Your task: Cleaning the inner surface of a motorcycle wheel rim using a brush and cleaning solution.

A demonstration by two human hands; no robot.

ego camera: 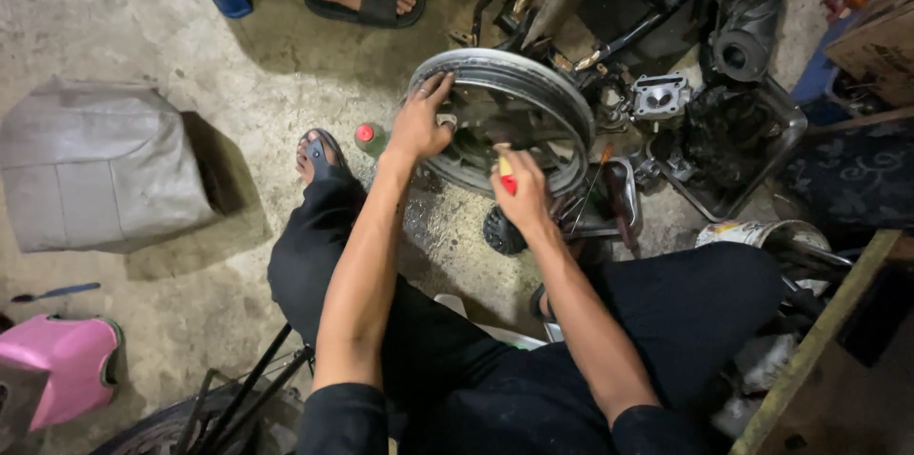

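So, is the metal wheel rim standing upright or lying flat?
Roughly upright, tilted: the wheel rim stands on edge on the floor, steadied on top by the left hand.

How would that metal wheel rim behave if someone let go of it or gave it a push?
The wheel rim looks like rigid metal, so it probably wouldn't flex. Standing on edge, with the left hand gripping its edge, it would likely roll or topple if released. It looks grimy, perhaps slippery. The right hand holds a red-handled tool against it.
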